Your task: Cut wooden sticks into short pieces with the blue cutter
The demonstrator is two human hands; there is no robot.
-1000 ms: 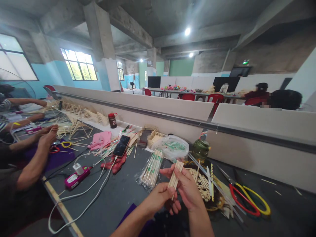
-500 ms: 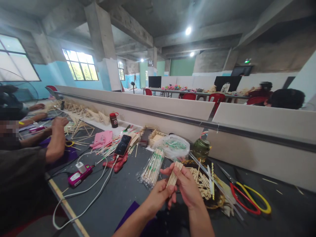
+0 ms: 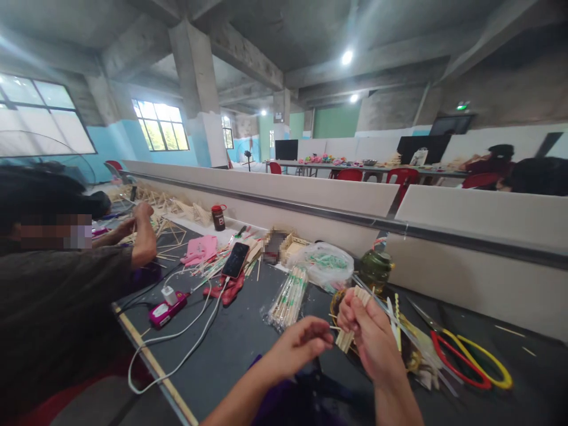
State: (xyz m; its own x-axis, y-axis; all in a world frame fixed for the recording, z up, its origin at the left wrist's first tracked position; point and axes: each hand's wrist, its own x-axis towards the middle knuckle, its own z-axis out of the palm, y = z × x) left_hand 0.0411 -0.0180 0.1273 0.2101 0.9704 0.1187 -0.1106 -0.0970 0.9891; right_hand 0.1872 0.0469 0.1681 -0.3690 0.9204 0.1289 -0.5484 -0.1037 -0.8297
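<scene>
My right hand (image 3: 370,337) is closed around a small bundle of short bamboo sticks (image 3: 347,337), held upright over the dark table (image 3: 231,349). My left hand (image 3: 304,343) pinches one thin stick at the bundle's left side, fingers pressed together. A pile of loose sticks (image 3: 341,299) lies just behind my hands. A clear packet of wrapped sticks (image 3: 288,296) lies to the left of them.
Red and yellow scissors (image 3: 470,364) lie at the right. A green jar (image 3: 375,269), a plastic bag (image 3: 323,263), a phone (image 3: 236,260) on a white cable and a pink power bank (image 3: 166,307) are around. A person in a dark shirt (image 3: 57,307) sits close at my left.
The view has swung left and the person beside me now fills the left side. My hands dropped lower; my left hand let go of the bundle and now pinches one stick.
</scene>
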